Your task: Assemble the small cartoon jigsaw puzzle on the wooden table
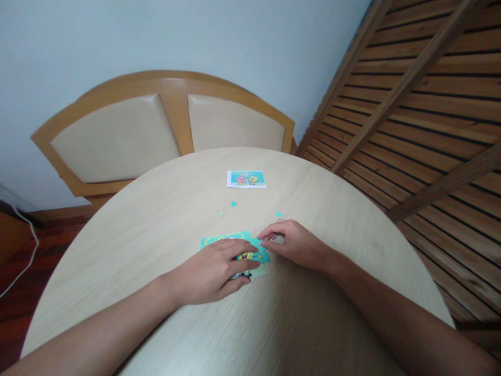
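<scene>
A partly joined jigsaw puzzle (252, 254), turquoise with a yellow cartoon figure, lies flat on the table. My left hand (219, 269) rests palm down over its middle with fingers spread, hiding much of the picture. At the puzzle's upper right edge, my right hand (291, 243) pinches thumb and forefinger together on a small turquoise puzzle piece, mostly covered by the fingertips. A loose turquoise piece (278, 214) lies just beyond the right hand. Farther up are another turquoise piece (234, 204) and a paler green one (219, 214).
A picture card (247, 179) with a pink and a yellow cartoon figure lies toward the far side of the round wooden table (156, 219). Behind stands a padded wooden chair back (172, 89) against the wall. Slatted wood (422, 115) rises at the right; a white cable (33, 240) hangs left.
</scene>
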{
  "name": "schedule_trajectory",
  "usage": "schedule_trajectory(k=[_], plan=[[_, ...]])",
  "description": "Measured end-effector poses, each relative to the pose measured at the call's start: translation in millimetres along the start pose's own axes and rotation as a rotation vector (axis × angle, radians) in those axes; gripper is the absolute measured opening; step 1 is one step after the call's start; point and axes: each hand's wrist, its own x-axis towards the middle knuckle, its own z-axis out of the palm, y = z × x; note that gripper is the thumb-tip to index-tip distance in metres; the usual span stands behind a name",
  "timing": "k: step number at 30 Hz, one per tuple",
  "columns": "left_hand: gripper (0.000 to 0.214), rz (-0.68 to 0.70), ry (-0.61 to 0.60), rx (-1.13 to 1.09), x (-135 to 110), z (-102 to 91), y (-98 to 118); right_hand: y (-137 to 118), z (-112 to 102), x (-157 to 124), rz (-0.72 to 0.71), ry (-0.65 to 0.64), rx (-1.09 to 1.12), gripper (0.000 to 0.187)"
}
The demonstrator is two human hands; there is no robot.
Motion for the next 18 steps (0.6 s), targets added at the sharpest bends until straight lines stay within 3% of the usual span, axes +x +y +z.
schedule_trajectory(k=[18], plan=[[0.03, 0.045, 0.027, -0.035, -0.1, 0.0, -2.0, 9.5, 4.1, 3.2, -0.055, 0.081, -0.142, 0.011]])
